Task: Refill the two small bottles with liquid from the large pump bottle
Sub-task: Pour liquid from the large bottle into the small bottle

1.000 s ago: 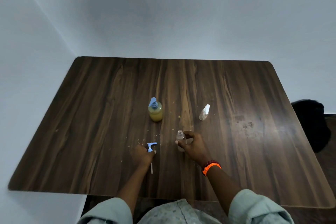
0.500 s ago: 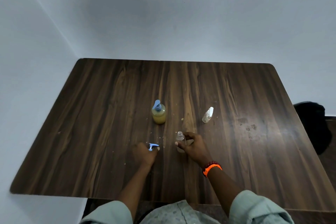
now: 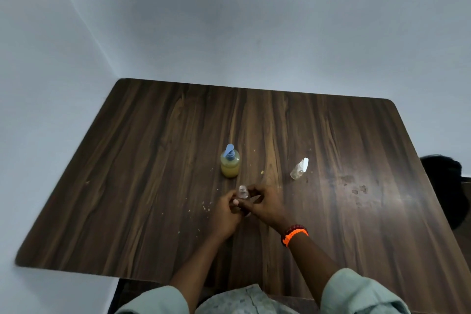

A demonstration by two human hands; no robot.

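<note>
Hands meet at mid-worktop [image 3: 153,186], both on one small clear bottle [image 3: 242,192], uncapped, neck up. Left hand [image 3: 225,211] has its fingers curled round the bottle's left side; right hand [image 3: 265,205] wraps the right side. Bottle's lower body hidden by the fingers, fill level unreadable. Large pump bottle [image 3: 230,162] stands upright just behind, yellow liquid inside, blue pump on. Second small bottle [image 3: 299,168], white cap, tilts well to the right. Orange wristband [image 3: 295,234] on right wrist. Dark object [image 3: 443,186] cut off at right edge, can't identify.
</note>
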